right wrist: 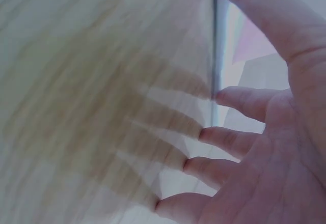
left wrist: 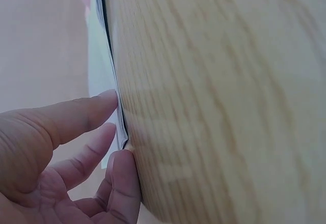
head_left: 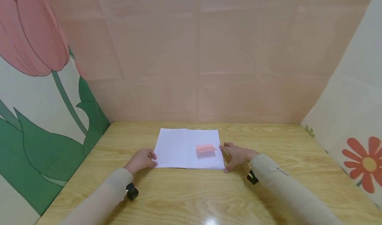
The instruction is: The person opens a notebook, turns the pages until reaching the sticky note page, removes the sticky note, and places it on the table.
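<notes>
An open notebook [head_left: 171, 148] with lined white pages lies flat on the wooden table. On its right page sits a pink sticky note [head_left: 205, 148], partly raised and casting a shadow. My left hand [head_left: 142, 160] holds the notebook's near left corner. In the left wrist view the thumb [left wrist: 102, 107] touches the notebook's edge, while curled fingers [left wrist: 125, 175] meet the corner. My right hand [head_left: 238, 154] is spread at the right edge. Its thumb reaches the near right corner, and the fingers [right wrist: 237, 102] extend along the side in the right wrist view.
The light wooden table [head_left: 191, 192] extends around the notebook. A plain pinkish backdrop [head_left: 197, 59] rises at its far edge. Tulip-printed sheeting [head_left: 41, 32] stands on the left and flower-printed sheeting [head_left: 358, 119] on the right. Each wrist carries a small black device.
</notes>
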{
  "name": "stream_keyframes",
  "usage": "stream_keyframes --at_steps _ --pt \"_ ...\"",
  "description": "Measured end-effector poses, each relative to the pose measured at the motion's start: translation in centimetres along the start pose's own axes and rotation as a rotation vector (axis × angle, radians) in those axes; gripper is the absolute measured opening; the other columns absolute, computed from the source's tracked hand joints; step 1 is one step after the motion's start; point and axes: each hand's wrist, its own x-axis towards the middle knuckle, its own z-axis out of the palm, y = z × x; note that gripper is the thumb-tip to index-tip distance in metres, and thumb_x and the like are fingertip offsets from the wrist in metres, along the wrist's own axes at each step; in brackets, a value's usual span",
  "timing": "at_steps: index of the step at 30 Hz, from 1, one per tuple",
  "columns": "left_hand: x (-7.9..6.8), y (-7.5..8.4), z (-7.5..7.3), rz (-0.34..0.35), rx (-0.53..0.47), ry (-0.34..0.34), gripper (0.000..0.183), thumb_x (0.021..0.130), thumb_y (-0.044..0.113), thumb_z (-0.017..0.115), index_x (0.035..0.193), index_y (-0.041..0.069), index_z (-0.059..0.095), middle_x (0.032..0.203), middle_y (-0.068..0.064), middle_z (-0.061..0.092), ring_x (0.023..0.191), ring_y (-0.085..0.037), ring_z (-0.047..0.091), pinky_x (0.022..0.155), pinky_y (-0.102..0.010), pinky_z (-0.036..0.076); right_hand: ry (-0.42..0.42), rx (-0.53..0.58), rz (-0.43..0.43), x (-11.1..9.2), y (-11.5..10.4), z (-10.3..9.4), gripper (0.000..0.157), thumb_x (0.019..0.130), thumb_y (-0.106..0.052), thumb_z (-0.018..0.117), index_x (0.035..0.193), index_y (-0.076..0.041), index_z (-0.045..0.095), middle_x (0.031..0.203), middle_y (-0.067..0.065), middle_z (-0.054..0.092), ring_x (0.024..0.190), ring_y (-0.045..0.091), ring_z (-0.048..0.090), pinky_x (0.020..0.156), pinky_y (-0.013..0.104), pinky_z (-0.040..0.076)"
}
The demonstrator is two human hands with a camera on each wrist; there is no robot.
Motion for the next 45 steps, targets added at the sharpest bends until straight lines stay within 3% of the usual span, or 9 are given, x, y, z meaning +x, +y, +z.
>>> stream_keyframes --at_steps 5,11,15,20,23,27,30,37,45 --pt "-0.2 0.0 0.1 -0.006 -0.007 -0.003 0.021 0.074 0.006 0.079 0.087 0.003 0.062 0.069 -0.002 0.052 0.058 -0.014 0.048 0.056 -0.026 0.040 -0.028 0.070 -0.032 -0.1 0.0 -1.3 0.106 0.074 -0.037 0.083 0.152 0.000 0.022 0.156 0.027 0.016 0.144 0.046 0.014 0.111 0.064 0.019" --pt "-0.3 0.2 0.1 0.007 -0.009 0.004 0.021 0.073 0.004 0.078 0.086 0.002 0.062 0.068 -0.002 0.051 0.059 -0.014 0.047 0.056 -0.026 0.040 0.092 0.248 -0.118 -0.1 -0.2 -2.8 0.072 0.087 -0.023 0.072 0.147 -0.003 0.036 0.150 0.026 0.034 0.136 0.048 0.034 0.106 0.062 0.032" --pt "-0.3 0.2 0.1 0.018 -0.009 0.011 0.021 0.073 0.003 0.078 0.085 0.001 0.062 0.066 -0.002 0.050 0.058 -0.014 0.046 0.056 -0.026 0.039 0.140 0.411 -0.145 0.6 -0.7 -2.6 0.054 0.090 -0.008 0.066 0.139 0.000 0.046 0.137 0.030 0.047 0.124 0.045 0.049 0.097 0.052 0.046" --pt "-0.2 0.1 0.1 0.027 -0.006 0.010 0.020 0.072 0.003 0.079 0.084 0.002 0.062 0.065 -0.001 0.050 0.058 -0.013 0.046 0.056 -0.026 0.039 0.186 0.537 -0.065 1.9 -1.5 -1.4 0.041 0.084 0.005 0.067 0.123 0.005 0.056 0.113 0.028 0.061 0.102 0.032 0.062 0.079 0.034 0.055" --pt "-0.2 0.0 0.1 0.026 0.000 0.013 0.021 0.072 0.004 0.079 0.084 0.002 0.062 0.066 -0.001 0.050 0.058 -0.013 0.046 0.057 -0.026 0.039 0.192 0.564 -0.020 2.5 -1.8 -0.8 0.036 0.082 0.008 0.069 0.117 0.006 0.059 0.101 0.023 0.064 0.087 0.021 0.062 0.071 0.028 0.054" --pt "-0.2 0.0 0.1 0.021 -0.001 0.014 0.021 0.073 0.005 0.079 0.085 0.003 0.062 0.067 -0.002 0.051 0.059 -0.014 0.047 0.057 -0.026 0.038 0.197 0.604 0.008 3.3 -1.6 -0.2 0.031 0.082 0.008 0.069 0.112 0.006 0.061 0.095 0.014 0.063 0.080 0.015 0.059 0.068 0.026 0.053" --pt "-0.3 0.0 0.0 0.022 -0.002 0.013 0.021 0.073 0.005 0.079 0.085 0.002 0.062 0.066 -0.002 0.050 0.060 -0.014 0.046 0.058 -0.027 0.038 0.194 0.657 0.023 3.9 -1.3 0.0 0.027 0.083 0.007 0.068 0.110 0.006 0.063 0.091 0.010 0.062 0.077 0.013 0.058 0.070 0.026 0.054" --pt "-0.4 0.1 -0.1 0.018 0.000 0.012 0.021 0.074 0.006 0.079 0.086 0.003 0.062 0.067 -0.002 0.050 0.060 -0.014 0.046 0.058 -0.027 0.038 0.176 0.800 -0.008 4.7 -0.3 0.6 0.018 0.088 0.005 0.063 0.104 0.012 0.059 0.102 0.015 0.068 0.086 0.015 0.065 0.080 0.032 0.057" --pt "-0.2 -0.1 -0.1 0.020 -0.006 0.013 0.020 0.074 0.006 0.079 0.085 0.003 0.062 0.066 -0.001 0.049 0.060 -0.014 0.046 0.058 -0.027 0.037 0.220 0.877 0.048 4.8 -0.7 0.8 0.007 0.090 0.005 0.061 0.089 0.003 0.055 0.086 0.007 0.067 0.079 0.013 0.064 0.074 0.029 0.057"
